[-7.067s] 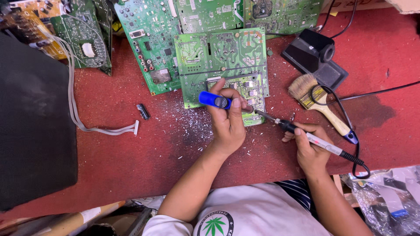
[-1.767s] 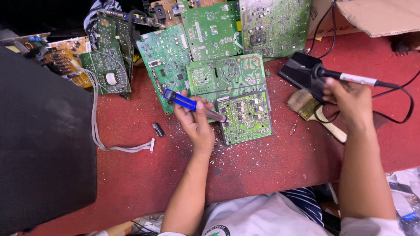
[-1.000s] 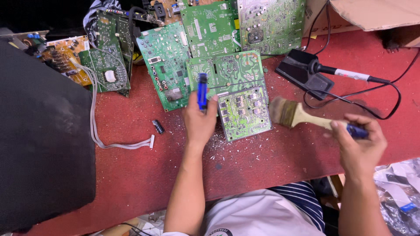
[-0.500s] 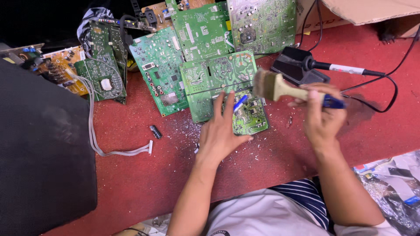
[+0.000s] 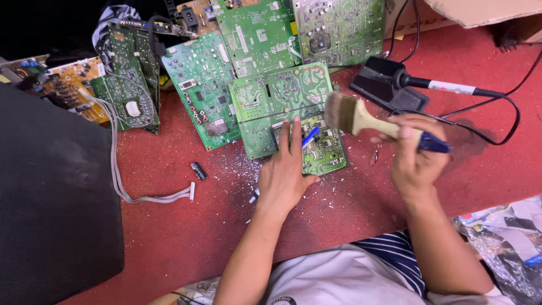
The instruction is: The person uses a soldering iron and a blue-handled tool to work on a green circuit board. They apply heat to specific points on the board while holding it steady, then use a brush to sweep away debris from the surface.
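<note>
My left hand lies flat on a green circuit board on the red floor, fingers spread, with a blue-handled tool tucked between the fingers. My right hand grips the wooden, blue-tipped handle of a paintbrush, whose dark bristles hover over the board's right edge. White flecks of debris are scattered on the floor around the board.
Several more green circuit boards lie behind. A soldering iron rests in its black stand, its cable looping right. A grey ribbon cable, a small black part, a large black panel at left, a cardboard box top right.
My right hand put the soldering iron in its stand, picked up the paintbrush and brought it to the board. My left hand flattened onto the board with the blue tool.
</note>
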